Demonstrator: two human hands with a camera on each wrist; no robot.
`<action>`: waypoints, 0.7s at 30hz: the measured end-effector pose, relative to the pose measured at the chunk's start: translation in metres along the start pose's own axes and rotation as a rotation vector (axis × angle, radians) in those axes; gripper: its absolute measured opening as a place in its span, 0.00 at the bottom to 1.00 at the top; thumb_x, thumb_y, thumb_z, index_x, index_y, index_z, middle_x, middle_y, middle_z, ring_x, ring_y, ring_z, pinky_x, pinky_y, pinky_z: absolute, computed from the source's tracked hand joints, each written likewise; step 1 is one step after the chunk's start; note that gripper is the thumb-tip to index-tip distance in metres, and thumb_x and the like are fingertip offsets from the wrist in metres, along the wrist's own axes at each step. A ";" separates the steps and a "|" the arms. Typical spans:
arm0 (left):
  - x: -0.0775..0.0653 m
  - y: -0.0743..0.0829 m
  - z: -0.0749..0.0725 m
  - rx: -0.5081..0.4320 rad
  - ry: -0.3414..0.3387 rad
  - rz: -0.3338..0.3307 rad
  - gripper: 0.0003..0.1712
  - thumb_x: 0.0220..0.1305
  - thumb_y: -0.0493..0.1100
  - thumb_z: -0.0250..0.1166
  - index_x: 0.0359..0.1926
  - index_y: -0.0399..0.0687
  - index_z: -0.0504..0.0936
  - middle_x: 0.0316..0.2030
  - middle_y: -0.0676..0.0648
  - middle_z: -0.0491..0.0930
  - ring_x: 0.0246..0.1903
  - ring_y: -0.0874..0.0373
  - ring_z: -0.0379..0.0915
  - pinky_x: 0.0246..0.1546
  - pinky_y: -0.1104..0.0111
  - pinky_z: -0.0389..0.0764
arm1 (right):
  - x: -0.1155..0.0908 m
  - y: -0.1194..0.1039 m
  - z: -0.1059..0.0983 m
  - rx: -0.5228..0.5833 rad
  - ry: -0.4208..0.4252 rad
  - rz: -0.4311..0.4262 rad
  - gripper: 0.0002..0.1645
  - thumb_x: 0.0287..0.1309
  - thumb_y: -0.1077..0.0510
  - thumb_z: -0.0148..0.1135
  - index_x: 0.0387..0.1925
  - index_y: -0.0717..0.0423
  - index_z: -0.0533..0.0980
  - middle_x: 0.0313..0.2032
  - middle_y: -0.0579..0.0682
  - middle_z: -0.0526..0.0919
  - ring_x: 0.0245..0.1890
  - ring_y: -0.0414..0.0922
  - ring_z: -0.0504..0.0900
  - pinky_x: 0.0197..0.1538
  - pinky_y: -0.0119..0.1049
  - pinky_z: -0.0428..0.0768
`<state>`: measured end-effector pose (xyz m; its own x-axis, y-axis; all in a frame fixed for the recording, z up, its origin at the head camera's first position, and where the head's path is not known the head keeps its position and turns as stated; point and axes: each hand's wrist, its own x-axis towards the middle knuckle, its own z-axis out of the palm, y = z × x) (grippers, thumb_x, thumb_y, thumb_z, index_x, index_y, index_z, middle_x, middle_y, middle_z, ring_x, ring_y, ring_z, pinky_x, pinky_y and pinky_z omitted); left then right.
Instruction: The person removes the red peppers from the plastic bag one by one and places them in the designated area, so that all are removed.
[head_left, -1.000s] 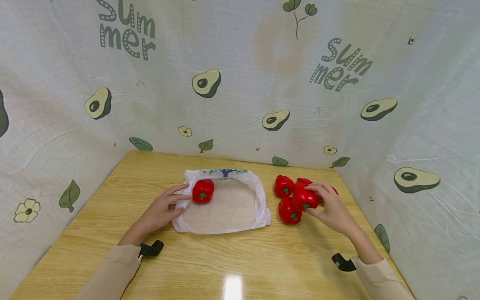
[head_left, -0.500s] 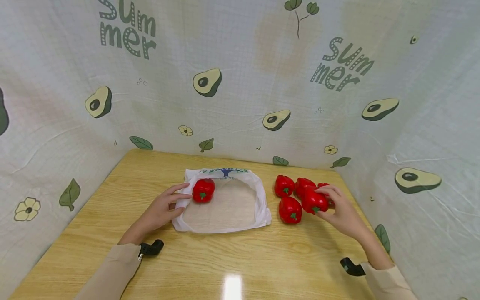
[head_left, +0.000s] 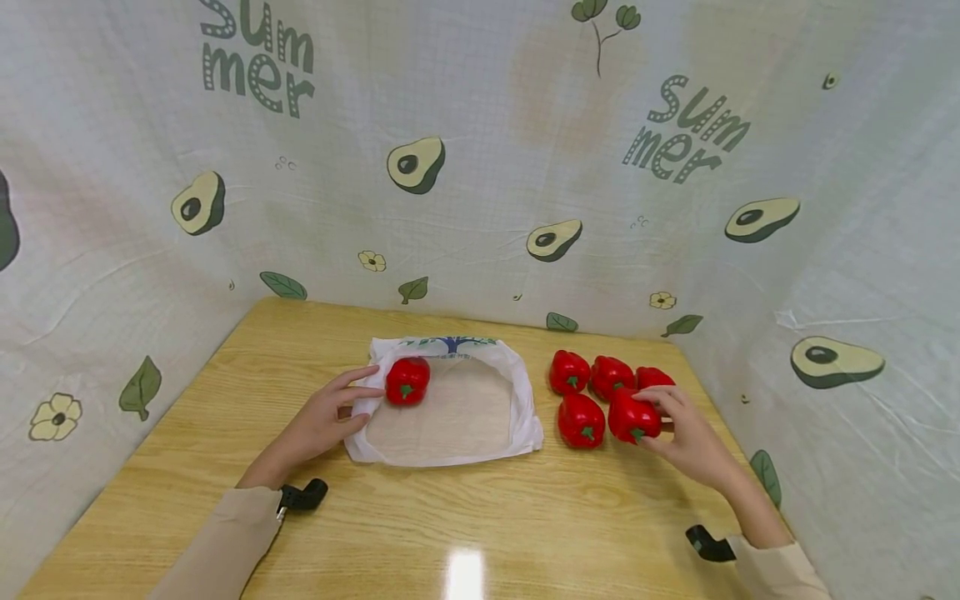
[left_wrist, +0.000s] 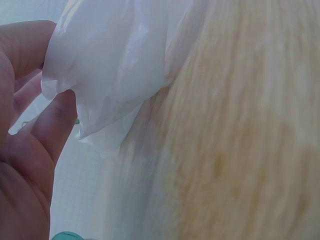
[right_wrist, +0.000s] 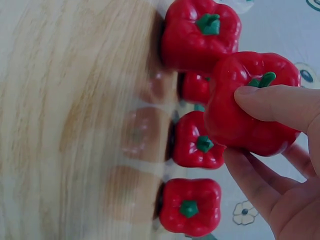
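1. The right hand (head_left: 686, 437) is gripping a red pepper (head_left: 633, 417) at the right side of the wooden table (head_left: 465, 517), thumb and fingers curled round its body; in the right wrist view the thumb is lying across the top beside the green stem while the fingers (right_wrist: 250, 185) are cupping it from below.
2. The left hand (head_left: 322, 417) is pinching the rim of a white plastic bag (head_left: 450, 450) that is lying open mid-table, its fingers resting just beside a second pepper (head_left: 407, 381) sitting inside the bag at its left rim.
3. The held pepper is sitting just beside four loose peppers (head_left: 581, 419) clustered near the right wall.
4. It is looking glossy, evenly red and blocky-lobed, with a short green stem; the shine is suggesting a smooth, possibly slippery skin.
5. Judged by its uniform finish, it is probably light and rigid, so a grip round the broad sides, as now, is seeming safer than the stem.
6. The bag is appearing thin, soft and crumpled in the left wrist view.
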<state>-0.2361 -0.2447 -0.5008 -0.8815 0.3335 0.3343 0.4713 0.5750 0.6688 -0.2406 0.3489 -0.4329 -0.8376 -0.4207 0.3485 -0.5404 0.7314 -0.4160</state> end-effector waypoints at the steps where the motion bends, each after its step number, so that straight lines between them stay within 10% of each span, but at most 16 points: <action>1: 0.000 0.000 0.000 0.000 0.000 -0.002 0.24 0.67 0.31 0.71 0.63 0.46 0.86 0.78 0.46 0.66 0.69 0.41 0.70 0.53 0.62 0.86 | -0.001 0.001 0.001 0.004 -0.006 0.006 0.41 0.44 0.78 0.80 0.60 0.58 0.77 0.60 0.56 0.75 0.52 0.53 0.80 0.47 0.31 0.87; 21: 0.000 -0.001 0.000 -0.010 -0.014 -0.013 0.24 0.68 0.32 0.72 0.64 0.47 0.86 0.79 0.46 0.65 0.71 0.40 0.68 0.55 0.54 0.86 | -0.008 0.023 0.019 0.025 -0.030 -0.028 0.39 0.42 0.77 0.81 0.58 0.59 0.78 0.57 0.54 0.76 0.53 0.46 0.79 0.48 0.28 0.85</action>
<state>-0.2367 -0.2451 -0.5016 -0.8871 0.3361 0.3163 0.4591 0.5723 0.6795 -0.2474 0.3587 -0.4611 -0.8239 -0.4571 0.3350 -0.5653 0.7053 -0.4278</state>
